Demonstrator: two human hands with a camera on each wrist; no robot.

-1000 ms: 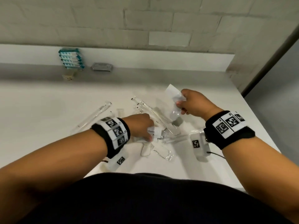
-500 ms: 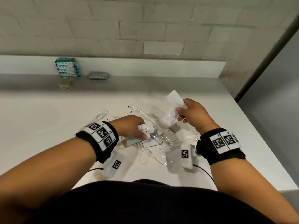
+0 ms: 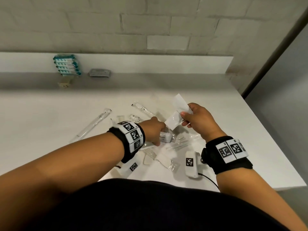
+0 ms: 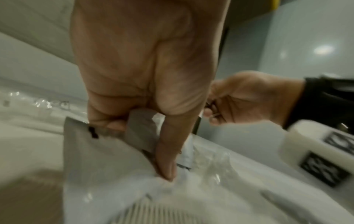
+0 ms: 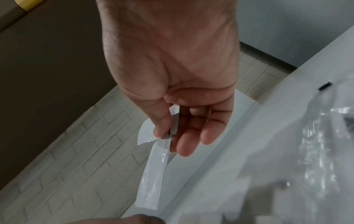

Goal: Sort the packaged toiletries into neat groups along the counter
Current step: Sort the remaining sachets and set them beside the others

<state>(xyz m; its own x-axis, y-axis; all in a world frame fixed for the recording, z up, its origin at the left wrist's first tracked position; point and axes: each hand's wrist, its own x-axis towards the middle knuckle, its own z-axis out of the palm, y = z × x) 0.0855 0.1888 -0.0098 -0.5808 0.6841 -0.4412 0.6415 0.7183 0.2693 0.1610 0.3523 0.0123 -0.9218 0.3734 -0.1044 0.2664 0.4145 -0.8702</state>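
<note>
Toiletries in clear wrappers [image 3: 166, 144] lie in a messy pile on the white surface [image 3: 41, 122], near the person and a bit to the right. Most of the job looks left to do.

The right hand [image 3: 198, 120] is lifted above the pile. Its thumb and fingers pinch a flat white packet [image 3: 176, 112], so this grip is clamped on the packet. The right wrist view shows the thumb pressing the packet against the fingers.

The left hand [image 3: 153, 132] is down in the pile. Its grip is clamped on a small white packet with print [image 3: 165, 137]. The left wrist view is blurry, but it shows fingers curled round a grey-white pouch [image 4: 107, 151].

Under the hands lie a wrapped comb [image 3: 150, 151] and some thin wrapped sticks [image 3: 181, 144]. A long clear tube pack [image 3: 93, 127] lies to the left of the pile, and another [image 3: 143, 110] lies just past it, on the far side.

Far off on the left, by the wall, a neat stack of 4 teal packs [image 3: 67, 66] stands. A grey pack [image 3: 99, 73] sits just right of it. I think those 2 groups are done. Everything in the pile has yet to find a group.
</note>
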